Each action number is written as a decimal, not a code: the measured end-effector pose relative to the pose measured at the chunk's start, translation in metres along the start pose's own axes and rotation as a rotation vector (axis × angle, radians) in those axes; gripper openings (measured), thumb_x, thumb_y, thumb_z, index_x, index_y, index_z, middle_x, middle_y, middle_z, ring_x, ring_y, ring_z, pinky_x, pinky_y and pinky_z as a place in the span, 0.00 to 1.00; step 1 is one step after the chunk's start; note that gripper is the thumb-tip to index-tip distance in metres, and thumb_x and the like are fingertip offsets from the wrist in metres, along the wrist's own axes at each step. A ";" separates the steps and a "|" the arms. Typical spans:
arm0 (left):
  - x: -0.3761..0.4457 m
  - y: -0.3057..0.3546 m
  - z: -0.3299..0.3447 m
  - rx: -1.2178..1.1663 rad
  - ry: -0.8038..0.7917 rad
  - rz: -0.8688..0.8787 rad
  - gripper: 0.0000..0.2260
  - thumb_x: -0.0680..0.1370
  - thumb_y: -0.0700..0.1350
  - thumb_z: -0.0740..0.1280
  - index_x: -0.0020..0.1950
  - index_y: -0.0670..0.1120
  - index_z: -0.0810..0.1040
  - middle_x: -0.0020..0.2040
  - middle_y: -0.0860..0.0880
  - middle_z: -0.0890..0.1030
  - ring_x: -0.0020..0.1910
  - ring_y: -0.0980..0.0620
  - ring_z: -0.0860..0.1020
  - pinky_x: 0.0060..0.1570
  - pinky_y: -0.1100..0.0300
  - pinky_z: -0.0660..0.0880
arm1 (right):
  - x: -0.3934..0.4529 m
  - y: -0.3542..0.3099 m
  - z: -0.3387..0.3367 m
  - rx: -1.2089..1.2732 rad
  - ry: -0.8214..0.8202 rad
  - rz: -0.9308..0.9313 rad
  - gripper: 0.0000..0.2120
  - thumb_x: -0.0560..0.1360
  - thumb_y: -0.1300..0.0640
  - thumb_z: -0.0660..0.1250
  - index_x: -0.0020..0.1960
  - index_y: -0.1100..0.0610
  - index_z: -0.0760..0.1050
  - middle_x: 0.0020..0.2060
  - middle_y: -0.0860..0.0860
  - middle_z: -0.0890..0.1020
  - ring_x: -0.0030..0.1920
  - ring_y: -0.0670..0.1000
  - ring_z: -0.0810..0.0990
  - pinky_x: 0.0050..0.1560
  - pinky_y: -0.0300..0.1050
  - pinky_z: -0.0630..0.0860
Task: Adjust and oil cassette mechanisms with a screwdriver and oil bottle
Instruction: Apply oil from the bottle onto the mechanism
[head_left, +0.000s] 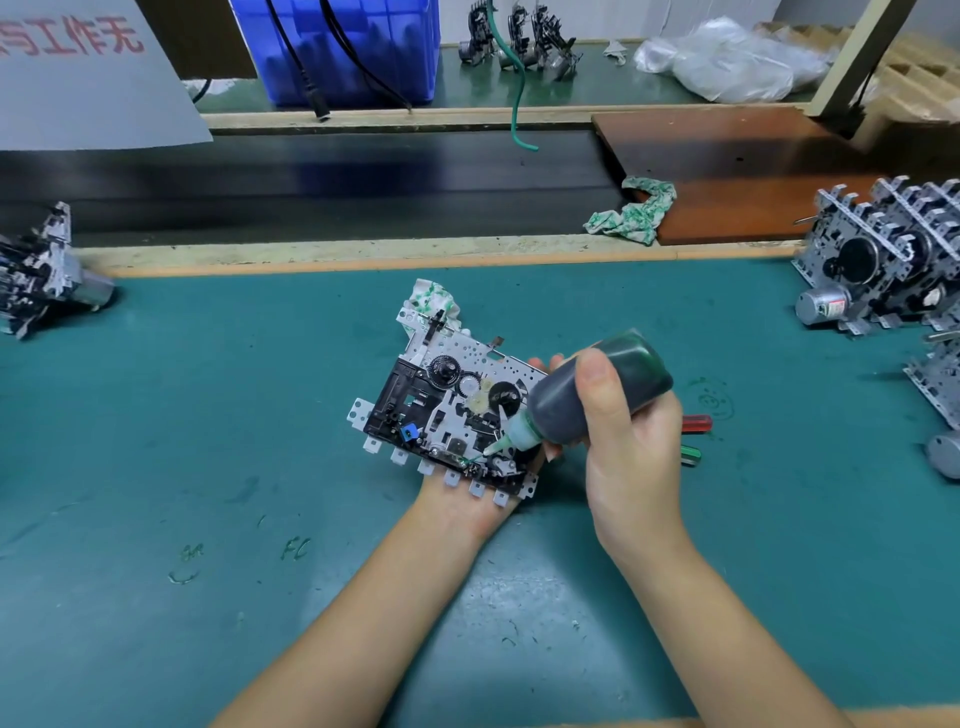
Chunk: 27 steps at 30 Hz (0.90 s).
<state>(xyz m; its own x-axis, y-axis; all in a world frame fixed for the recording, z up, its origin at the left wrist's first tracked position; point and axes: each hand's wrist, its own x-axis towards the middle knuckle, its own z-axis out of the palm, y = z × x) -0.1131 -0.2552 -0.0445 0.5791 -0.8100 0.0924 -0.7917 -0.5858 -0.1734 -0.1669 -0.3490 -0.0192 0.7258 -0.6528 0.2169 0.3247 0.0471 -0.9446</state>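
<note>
A cassette mechanism (441, 410), a metal plate with black gears and a blue part, lies face up on my left hand (467, 501), which holds it from beneath above the green mat; fingertips show at its right edge. My right hand (631, 452) grips a dark green oil bottle (592, 395), tilted down to the left. Its pale nozzle tip touches the mechanism near the lower right edge. Two screwdrivers, one with a red handle (697, 423) and one with a green handle (691, 453), lie on the mat behind my right hand, mostly hidden.
A crumpled green-white rag (434, 300) lies just beyond the mechanism, another rag (634, 210) by a brown board. Stacks of mechanisms stand at the right (883, 260) and at the left edge (36, 270). A dark conveyor belt (311, 176) runs behind the mat; a blue crate (337, 47) stands beyond.
</note>
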 end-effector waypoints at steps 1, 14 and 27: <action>0.001 0.002 -0.005 -0.048 -0.023 0.004 0.18 0.52 0.54 0.82 0.37 0.48 0.86 0.41 0.50 0.85 0.41 0.55 0.84 0.43 0.61 0.78 | 0.000 0.001 0.000 0.000 -0.002 -0.003 0.09 0.67 0.42 0.67 0.34 0.47 0.77 0.31 0.46 0.78 0.39 0.49 0.79 0.44 0.40 0.76; 0.000 0.000 -0.016 0.079 -0.104 -0.012 0.25 0.75 0.50 0.46 0.65 0.60 0.75 0.64 0.46 0.78 0.64 0.48 0.75 0.65 0.50 0.66 | 0.013 -0.006 -0.010 0.293 0.155 0.119 0.10 0.68 0.46 0.68 0.40 0.53 0.78 0.32 0.44 0.81 0.36 0.45 0.81 0.36 0.42 0.80; -0.002 -0.003 -0.012 0.039 -0.446 0.091 0.22 0.84 0.41 0.44 0.79 0.44 0.44 0.78 0.39 0.44 0.77 0.41 0.46 0.72 0.48 0.41 | 0.066 -0.006 -0.051 -0.452 -0.030 -0.038 0.16 0.72 0.63 0.71 0.55 0.50 0.73 0.48 0.40 0.80 0.48 0.37 0.80 0.50 0.30 0.73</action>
<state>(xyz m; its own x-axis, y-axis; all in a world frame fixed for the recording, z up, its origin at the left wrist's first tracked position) -0.1142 -0.2525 -0.0324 0.5415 -0.7620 -0.3551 -0.8403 -0.5046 -0.1984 -0.1518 -0.4314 -0.0122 0.7380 -0.6252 0.2538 0.0588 -0.3151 -0.9472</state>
